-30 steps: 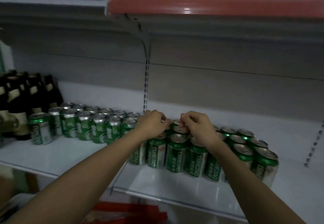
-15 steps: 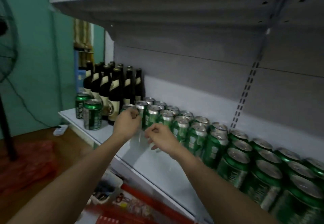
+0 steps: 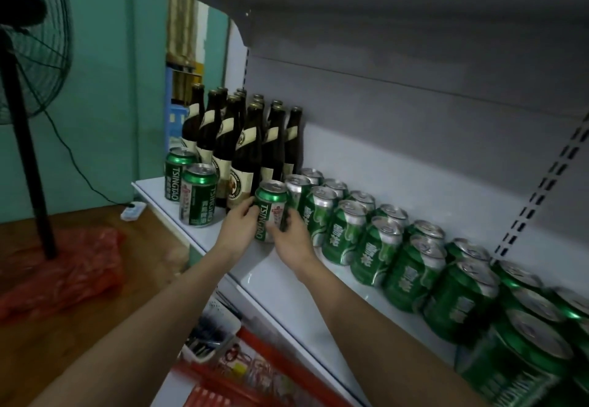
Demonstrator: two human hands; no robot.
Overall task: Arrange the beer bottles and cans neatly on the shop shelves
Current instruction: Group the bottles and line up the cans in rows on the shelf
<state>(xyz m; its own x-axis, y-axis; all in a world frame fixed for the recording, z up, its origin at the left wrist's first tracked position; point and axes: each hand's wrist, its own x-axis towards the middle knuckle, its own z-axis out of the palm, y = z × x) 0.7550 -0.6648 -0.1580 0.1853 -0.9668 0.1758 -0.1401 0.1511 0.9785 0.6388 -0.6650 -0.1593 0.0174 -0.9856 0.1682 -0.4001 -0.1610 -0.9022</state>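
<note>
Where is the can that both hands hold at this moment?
In the head view, the can stands left of centre on the white shelf, between the brown bottles and the double row of cans.

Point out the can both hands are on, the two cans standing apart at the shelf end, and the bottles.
held can [image 3: 271, 202], head view, green side
two separate cans [image 3: 197, 196], head view, nearer can's side
bottles [image 3: 245, 151], head view, front bottle's body

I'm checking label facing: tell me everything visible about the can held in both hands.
The held can is green metal with a silver pull-tab lid, white "TSINGTAO" lettering and a pale panel. It stands roughly upright at the left end of the can rows, beside the bottles. The left hand and right hand grip its sides.
</note>
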